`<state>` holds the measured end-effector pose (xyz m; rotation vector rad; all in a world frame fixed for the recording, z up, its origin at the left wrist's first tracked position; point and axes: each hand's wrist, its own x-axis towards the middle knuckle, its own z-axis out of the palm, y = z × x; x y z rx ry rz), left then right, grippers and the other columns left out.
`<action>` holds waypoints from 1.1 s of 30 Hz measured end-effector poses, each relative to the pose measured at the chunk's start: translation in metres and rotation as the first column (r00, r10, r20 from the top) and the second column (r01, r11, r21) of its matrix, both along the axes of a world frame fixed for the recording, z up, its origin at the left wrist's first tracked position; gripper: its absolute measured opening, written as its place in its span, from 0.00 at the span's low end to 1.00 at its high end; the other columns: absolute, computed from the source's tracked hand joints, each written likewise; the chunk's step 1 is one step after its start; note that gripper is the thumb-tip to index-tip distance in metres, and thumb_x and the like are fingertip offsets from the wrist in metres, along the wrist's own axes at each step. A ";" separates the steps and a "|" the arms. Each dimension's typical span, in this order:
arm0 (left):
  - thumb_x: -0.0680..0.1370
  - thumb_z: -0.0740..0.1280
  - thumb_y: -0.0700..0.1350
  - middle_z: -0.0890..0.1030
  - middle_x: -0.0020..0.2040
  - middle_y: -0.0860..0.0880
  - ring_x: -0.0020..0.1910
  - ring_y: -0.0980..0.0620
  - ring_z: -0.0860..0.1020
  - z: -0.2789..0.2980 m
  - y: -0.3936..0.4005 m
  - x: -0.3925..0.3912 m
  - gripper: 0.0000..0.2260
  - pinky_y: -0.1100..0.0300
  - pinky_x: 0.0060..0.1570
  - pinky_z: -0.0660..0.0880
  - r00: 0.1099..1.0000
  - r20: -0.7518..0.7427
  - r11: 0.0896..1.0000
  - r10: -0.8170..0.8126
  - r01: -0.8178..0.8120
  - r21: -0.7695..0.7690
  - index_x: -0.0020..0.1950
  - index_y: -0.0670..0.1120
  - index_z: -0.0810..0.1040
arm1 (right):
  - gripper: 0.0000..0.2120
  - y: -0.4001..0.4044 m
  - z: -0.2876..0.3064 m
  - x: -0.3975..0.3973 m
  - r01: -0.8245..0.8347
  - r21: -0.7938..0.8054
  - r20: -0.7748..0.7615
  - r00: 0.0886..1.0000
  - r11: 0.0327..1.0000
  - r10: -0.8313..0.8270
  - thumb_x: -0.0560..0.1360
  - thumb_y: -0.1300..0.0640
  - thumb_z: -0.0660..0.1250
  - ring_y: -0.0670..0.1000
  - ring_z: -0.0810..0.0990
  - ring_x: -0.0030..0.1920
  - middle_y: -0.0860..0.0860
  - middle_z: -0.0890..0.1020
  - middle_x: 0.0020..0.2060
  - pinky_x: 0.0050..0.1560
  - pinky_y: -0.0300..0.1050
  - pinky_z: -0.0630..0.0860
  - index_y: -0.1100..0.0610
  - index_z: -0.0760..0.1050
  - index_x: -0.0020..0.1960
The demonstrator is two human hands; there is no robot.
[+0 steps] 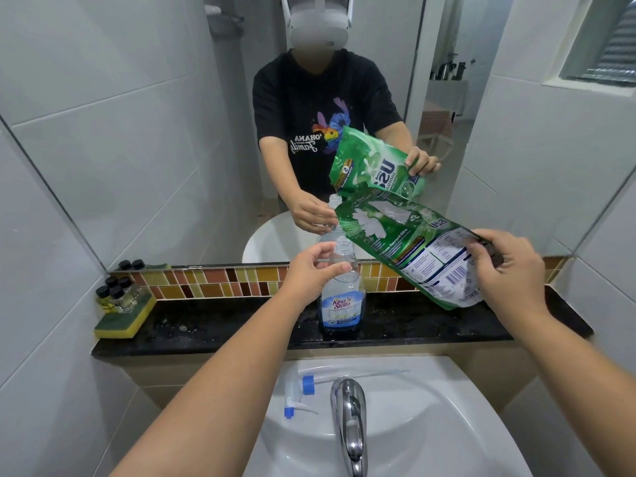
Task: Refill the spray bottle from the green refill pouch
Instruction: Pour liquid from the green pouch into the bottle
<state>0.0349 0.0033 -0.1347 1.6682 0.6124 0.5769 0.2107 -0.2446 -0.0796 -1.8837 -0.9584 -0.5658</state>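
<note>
left hand (315,266) grips the open spray bottle (342,290) neck; right hand (506,266) tilts the green pouch (406,242) over it.

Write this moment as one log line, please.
step: pouring | left hand: holds bottle neck on ledge | right hand: tilts pouch to bottle mouth | sprayer: off, in sink

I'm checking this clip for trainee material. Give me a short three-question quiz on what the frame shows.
1. True or false: the spray head is screwed onto the spray bottle.
2. Which hand steadies the bottle's neck: A) left hand, B) right hand?
3. Fill in: the yellow-green sponge lies on the black ____.

Key
1. False; it lies on the sink rim beside the tap.
2. A; the right hand tilts the green refill pouch toward the bottle's open mouth.
3. Counter.
</note>
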 end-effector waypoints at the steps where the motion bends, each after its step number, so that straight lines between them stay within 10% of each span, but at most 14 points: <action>1: 0.71 0.77 0.50 0.80 0.60 0.52 0.57 0.54 0.79 0.000 0.000 0.000 0.25 0.53 0.54 0.79 1.000 0.001 1.000 -0.003 0.003 -0.005 0.66 0.52 0.76 | 0.07 0.000 -0.001 -0.001 0.004 -0.002 0.003 1.000 1.000 -0.004 0.74 0.61 0.68 0.56 0.74 0.43 0.53 0.83 0.40 0.45 0.61 0.73 0.56 0.81 0.51; 13: 0.69 0.78 0.52 0.80 0.60 0.52 0.57 0.53 0.79 -0.004 0.004 0.002 0.27 0.48 0.57 0.78 1.000 -0.013 1.000 0.006 -0.006 0.007 0.66 0.53 0.76 | 0.07 0.002 -0.009 -0.001 -0.006 0.123 -0.144 0.989 0.992 0.024 0.75 0.54 0.65 0.51 0.73 0.44 0.47 0.80 0.38 0.42 0.43 0.65 0.51 0.80 0.51; 19: 0.69 0.78 0.51 0.79 0.57 0.57 0.54 0.58 0.80 -0.002 0.003 0.002 0.19 0.55 0.54 0.79 1.000 -0.009 1.000 0.004 -0.004 0.011 0.56 0.62 0.75 | 0.09 0.002 -0.007 0.004 -0.019 0.164 -0.297 0.953 0.986 0.068 0.75 0.47 0.64 0.56 0.79 0.49 0.52 0.82 0.44 0.50 0.56 0.76 0.49 0.79 0.52; 28: 0.70 0.78 0.51 0.79 0.61 0.51 0.58 0.52 0.79 0.000 0.003 0.000 0.26 0.47 0.57 0.79 0.999 -0.032 1.000 -0.014 0.014 0.008 0.66 0.53 0.76 | 0.11 0.001 0.054 0.015 -0.084 -0.026 -0.196 0.978 0.996 0.078 0.73 0.50 0.67 0.46 0.80 0.39 0.37 0.81 0.37 0.42 0.44 0.75 0.31 0.76 0.43; 33: 0.70 0.78 0.51 0.79 0.60 0.52 0.58 0.52 0.79 -0.001 0.003 0.000 0.23 0.48 0.57 0.78 1.000 -0.021 1.000 -0.016 0.016 0.004 0.63 0.56 0.76 | 0.03 0.009 0.088 0.023 -0.123 -0.162 -0.134 0.986 0.979 0.102 0.74 0.51 0.68 0.50 0.81 0.40 0.42 0.82 0.38 0.40 0.52 0.79 0.43 0.79 0.46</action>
